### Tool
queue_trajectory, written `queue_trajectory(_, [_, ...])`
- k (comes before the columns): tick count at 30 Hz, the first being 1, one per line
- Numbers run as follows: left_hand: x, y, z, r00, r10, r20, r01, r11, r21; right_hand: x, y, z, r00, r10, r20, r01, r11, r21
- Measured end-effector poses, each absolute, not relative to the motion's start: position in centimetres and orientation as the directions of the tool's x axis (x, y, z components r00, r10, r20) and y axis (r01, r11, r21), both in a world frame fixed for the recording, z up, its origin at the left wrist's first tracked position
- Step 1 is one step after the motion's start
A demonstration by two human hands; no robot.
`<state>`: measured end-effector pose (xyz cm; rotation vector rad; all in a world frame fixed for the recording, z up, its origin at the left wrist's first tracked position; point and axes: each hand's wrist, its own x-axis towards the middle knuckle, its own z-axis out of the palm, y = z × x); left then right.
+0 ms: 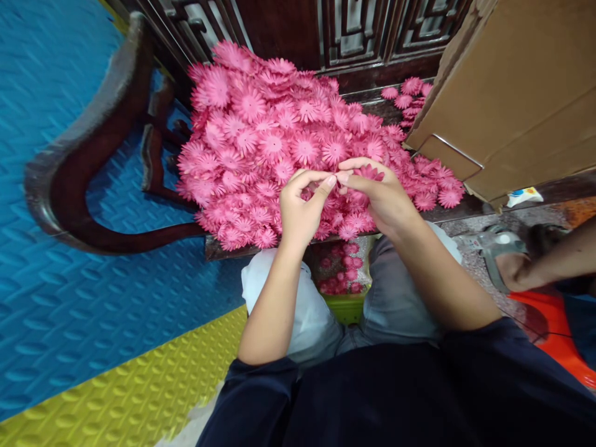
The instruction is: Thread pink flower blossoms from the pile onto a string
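A big heap of pink artificial flowers (pixel 274 146) covers the dark wooden bench seat in front of me. Over its near side, my left hand (pixel 305 202) and my right hand (pixel 379 192) meet fingertip to fingertip. Thumb and index finger of the left are pinched together at that point; what lies between them is too small to make out. Within the curl of my right hand sits a single darker pink flower (pixel 371 172), its petals showing between thumb and index finger.
A curved dark wooden armrest (pixel 60 192) stands at the left. To the right, a large cardboard box (pixel 507 93) rests on the bench. Below, between my knees, a green container (pixel 347 304) stands near more pink flowers. Another person's sandalled foot (pixel 507 267) is at the right.
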<state>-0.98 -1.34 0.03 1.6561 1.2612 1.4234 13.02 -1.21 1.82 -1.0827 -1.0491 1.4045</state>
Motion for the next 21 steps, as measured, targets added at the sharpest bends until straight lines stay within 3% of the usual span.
queue_trajectory(7, [-0.96,-1.31,-0.08,-0.031,0.911,0.411,0.29,-0.386,0.876,12.89,-1.31,1.96,-0.059,0.995,-0.078,-0.206,-0.088,-0.975])
queue_trajectory(13, [-0.74,-1.41,-0.07,-0.088,0.934,0.346,0.249,-0.316,0.915,12.68,-1.4,2.07,-0.043,0.996,-0.072,-0.208,-0.08,-0.975])
queue_trajectory(21, [-0.84,-1.42,-0.1,-0.064,0.912,0.406,0.29,-0.372,0.882,12.67,-1.36,2.02,-0.034,0.997,-0.069,-0.193,-0.074,-0.978])
